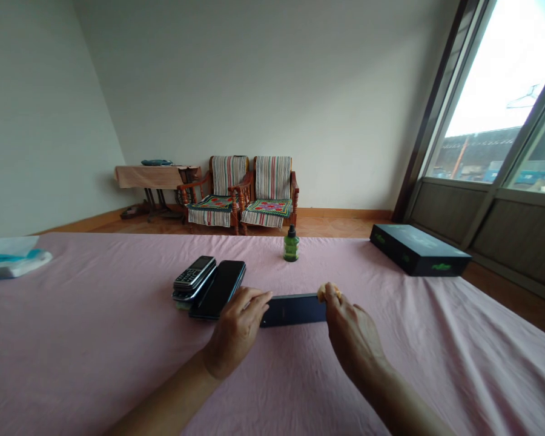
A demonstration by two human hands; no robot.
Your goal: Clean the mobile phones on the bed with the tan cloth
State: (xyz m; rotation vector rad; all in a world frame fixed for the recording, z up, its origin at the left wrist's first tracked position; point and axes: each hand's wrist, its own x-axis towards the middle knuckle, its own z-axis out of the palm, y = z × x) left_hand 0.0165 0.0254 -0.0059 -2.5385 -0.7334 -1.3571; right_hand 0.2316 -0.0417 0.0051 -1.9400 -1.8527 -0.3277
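Observation:
A dark blue smartphone [294, 310] is held lengthwise between my two hands above the pink cloth. My left hand [240, 327] is closed around its left end, thumb and fingers at the edge. At the opposite end, my right hand [350, 327] pinches a small pale yellow cloth [322, 293] against the phone's upper right corner. Most of that cloth is hidden by my fingers. Just left of my left hand lies a black smartphone [224, 283]. Beside it, a keypad phone [195, 272] sits on top of other phones in a small stack.
A green spray bottle [291, 246] stands beyond the phone. A black box [420, 249] lies at the right on the pink tablecloth [118, 339]. A white and blue packet [13, 259] is at the far left. Two wooden chairs [272, 175] stand by the wall.

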